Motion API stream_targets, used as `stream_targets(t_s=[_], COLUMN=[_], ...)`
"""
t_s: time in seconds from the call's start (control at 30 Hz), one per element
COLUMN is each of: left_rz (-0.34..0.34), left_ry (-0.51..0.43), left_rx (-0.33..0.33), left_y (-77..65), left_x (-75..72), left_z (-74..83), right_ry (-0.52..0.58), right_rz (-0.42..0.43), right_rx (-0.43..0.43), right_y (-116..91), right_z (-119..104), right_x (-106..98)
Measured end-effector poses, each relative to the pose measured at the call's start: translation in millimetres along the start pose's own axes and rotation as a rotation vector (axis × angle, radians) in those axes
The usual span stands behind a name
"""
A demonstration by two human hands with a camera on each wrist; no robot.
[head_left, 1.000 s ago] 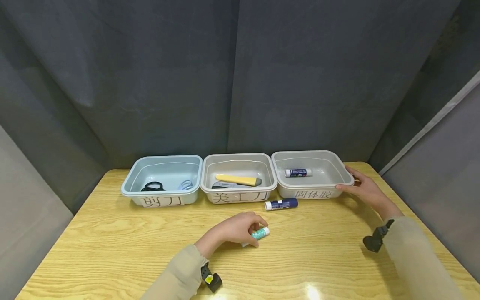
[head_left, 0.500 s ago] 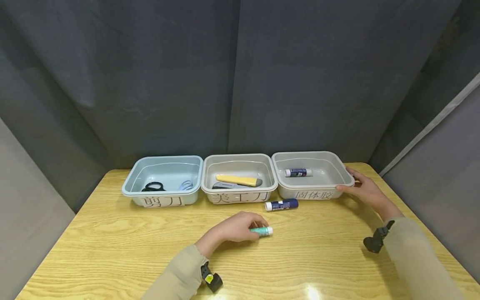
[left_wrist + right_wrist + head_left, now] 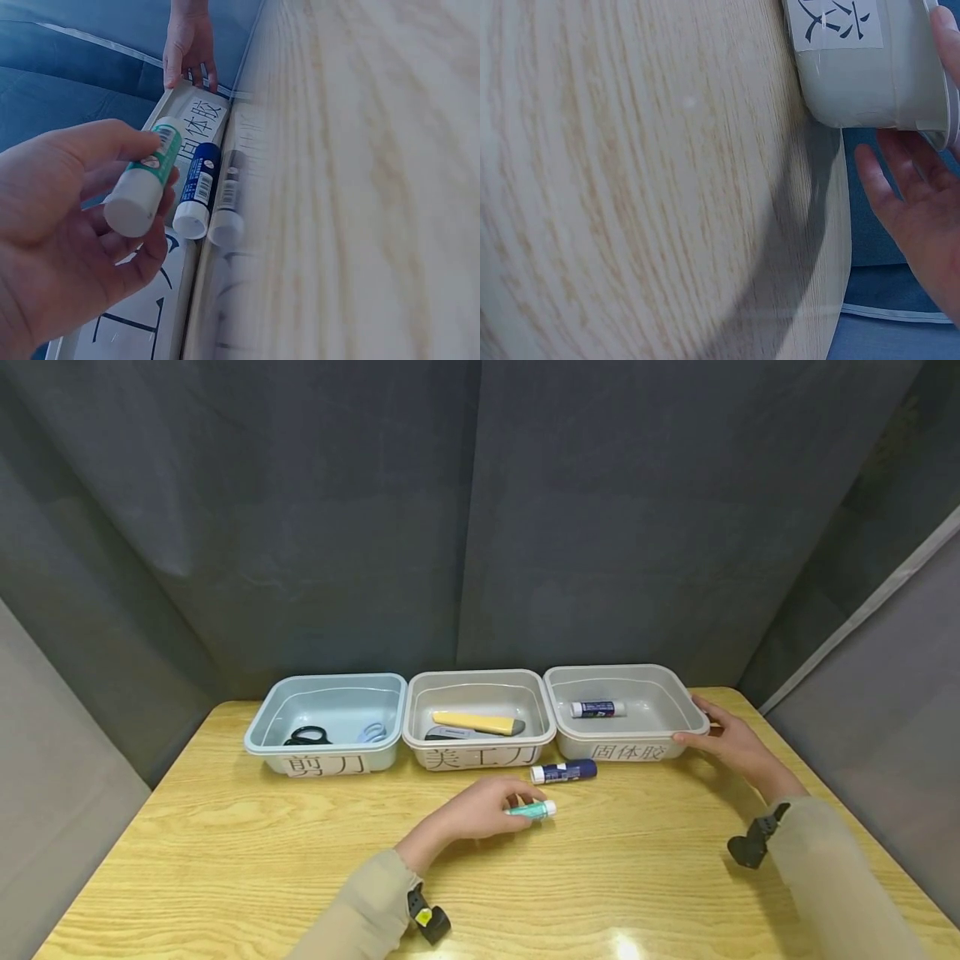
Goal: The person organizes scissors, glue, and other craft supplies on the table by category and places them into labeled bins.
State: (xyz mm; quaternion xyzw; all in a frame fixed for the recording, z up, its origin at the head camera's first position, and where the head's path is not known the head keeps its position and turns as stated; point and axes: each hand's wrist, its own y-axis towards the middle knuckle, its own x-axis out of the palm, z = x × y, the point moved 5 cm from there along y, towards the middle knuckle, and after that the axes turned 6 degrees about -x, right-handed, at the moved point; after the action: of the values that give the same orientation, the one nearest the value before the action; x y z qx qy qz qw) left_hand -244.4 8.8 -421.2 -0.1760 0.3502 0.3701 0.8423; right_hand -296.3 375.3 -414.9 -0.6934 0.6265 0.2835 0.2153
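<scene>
My left hand (image 3: 483,808) pinches a green glue stick (image 3: 532,811) with a white end between thumb and fingers. In the left wrist view, the green glue stick (image 3: 154,176) tilts in the grip, its white end towards the camera. Just beyond it, a dark blue glue stick (image 3: 562,772) lies on the table in front of the right-hand grey bin (image 3: 573,745). Inside that bin is another blue glue stick (image 3: 597,709). My right hand (image 3: 731,745) holds the bin's right end, thumb at the rim; the right wrist view shows fingers (image 3: 877,180) under the rim beside its wall.
A middle grey bin (image 3: 414,739) holds a yellow utility knife (image 3: 474,722) and a grey one (image 3: 457,732). The light blue bin (image 3: 258,747) at left contains black-handled scissors (image 3: 307,735) and a light blue-handled item (image 3: 372,732). Dark curtain (image 3: 360,527) hangs behind the wooden table (image 3: 225,860).
My left hand has moved slightly forward and right with the green glue stick, whose angle has shifted in the fingers. The right hand stays at the bin.
</scene>
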Motion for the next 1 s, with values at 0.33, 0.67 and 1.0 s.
stream_targets(t_s=[0.33, 0.67, 1.0], left_rz=[0.061, 0.095, 0.174], left_ry=[-0.051, -0.120, -0.161], left_rx=[0.082, 0.107, 0.118], left_y=[11.8, 26.0, 34.2], left_x=[-2.8, -7.7, -10.9], left_z=[9.9, 23.2, 27.2], right_ry=[0.010, 0.006, -0.009], right_rz=[0.006, 0.004, 0.010], right_rx=[0.019, 0.003, -0.012], right_y=[-1.6, -3.3, -2.1], right_z=[-2.4, -0.2, -0.9], right_x=[1.3, 0.7, -0.8])
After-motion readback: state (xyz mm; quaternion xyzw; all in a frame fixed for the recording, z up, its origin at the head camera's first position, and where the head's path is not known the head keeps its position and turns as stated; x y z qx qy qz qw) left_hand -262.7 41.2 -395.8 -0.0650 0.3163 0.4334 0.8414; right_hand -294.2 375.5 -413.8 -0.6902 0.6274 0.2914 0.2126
